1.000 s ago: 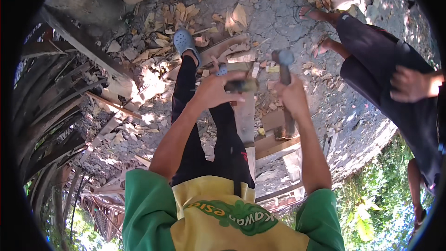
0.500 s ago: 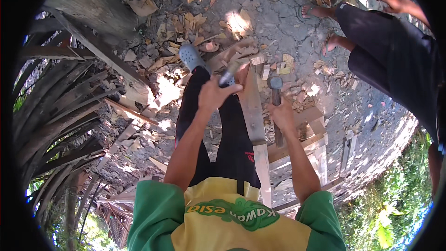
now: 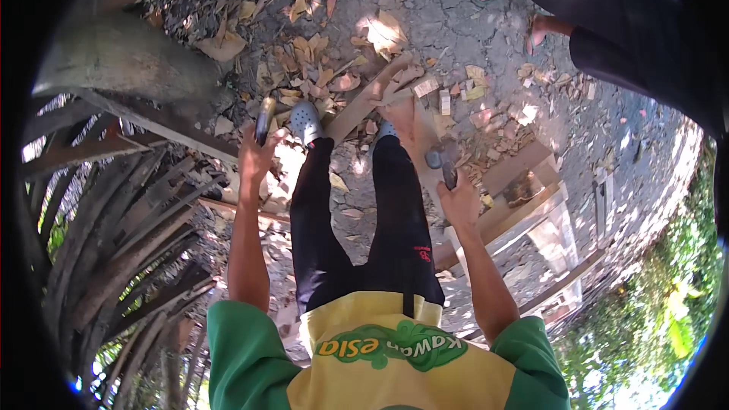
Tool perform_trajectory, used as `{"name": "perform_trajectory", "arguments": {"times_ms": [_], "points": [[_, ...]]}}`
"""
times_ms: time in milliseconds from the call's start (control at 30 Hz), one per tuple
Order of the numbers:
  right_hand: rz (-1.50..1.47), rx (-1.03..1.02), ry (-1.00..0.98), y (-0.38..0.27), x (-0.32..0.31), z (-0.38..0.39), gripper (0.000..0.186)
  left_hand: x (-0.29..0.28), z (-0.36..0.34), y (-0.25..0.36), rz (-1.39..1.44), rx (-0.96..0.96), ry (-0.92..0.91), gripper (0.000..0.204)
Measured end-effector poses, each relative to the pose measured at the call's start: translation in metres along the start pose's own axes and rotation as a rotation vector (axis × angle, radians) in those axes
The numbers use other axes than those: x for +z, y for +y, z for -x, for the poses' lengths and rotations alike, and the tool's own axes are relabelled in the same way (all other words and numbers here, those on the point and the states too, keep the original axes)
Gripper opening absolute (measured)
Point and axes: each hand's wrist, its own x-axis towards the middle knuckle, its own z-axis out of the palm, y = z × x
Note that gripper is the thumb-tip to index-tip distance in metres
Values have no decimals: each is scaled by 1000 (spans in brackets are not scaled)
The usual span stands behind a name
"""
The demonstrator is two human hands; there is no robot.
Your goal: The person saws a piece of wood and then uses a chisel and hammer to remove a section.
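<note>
Dark metal heads the hammer [image 3: 449, 175] in the right hand [image 3: 460, 203], whose fingers are wrapped closely around the handle just below the head. Well apart from it, out past the left leg, the left hand [image 3: 257, 156] curls around a short tool [image 3: 264, 121]; its yellowish-and-dark end points away from the body, while the rest is hidden, so its kind is uncertain.

A brown board [image 3: 414, 127] runs along the ground beside the right leg and passes under the hammer; whether they touch cannot be told. The hammer hangs near the right shin, so a swing that strays inward could strike the leg or the right clog [image 3: 386, 130]. A loosened left grip could drop the tool beside the left clog [image 3: 306, 123]. Wood chips [image 3: 444, 102] and dry leaves [image 3: 304, 52] might slide underfoot.

Leftward, a slanting beam [image 3: 163, 130] and dark timbers [image 3: 125, 258] crowd the left hand's side. Rightward, the edge of a wooden frame [image 3: 520, 176] lies near the right hand and could catch a wide swing. More room lies ahead, over cracked ground [image 3: 456, 42], bounded at upper right by another person's sandalled foot [image 3: 539, 33].
</note>
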Motion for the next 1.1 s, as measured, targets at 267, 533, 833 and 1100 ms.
{"name": "perform_trajectory", "arguments": {"times_ms": [267, 533, 833, 1100], "points": [[74, 66, 212, -1, 64, 21, 45, 15, -18, -34, 294, -103, -325, 59], [-170, 534, 582, 33, 108, 60, 50, -2, 14, -32, 389, -59, -587, 50], [21, 93, 656, 71, 110, 69, 60, -27, 15, -74, -276, -128, -607, 57], [-193, 11, 917, 96, 125, 141, 60, 32, 120, 36, 284, 71, -547, 51]]}}
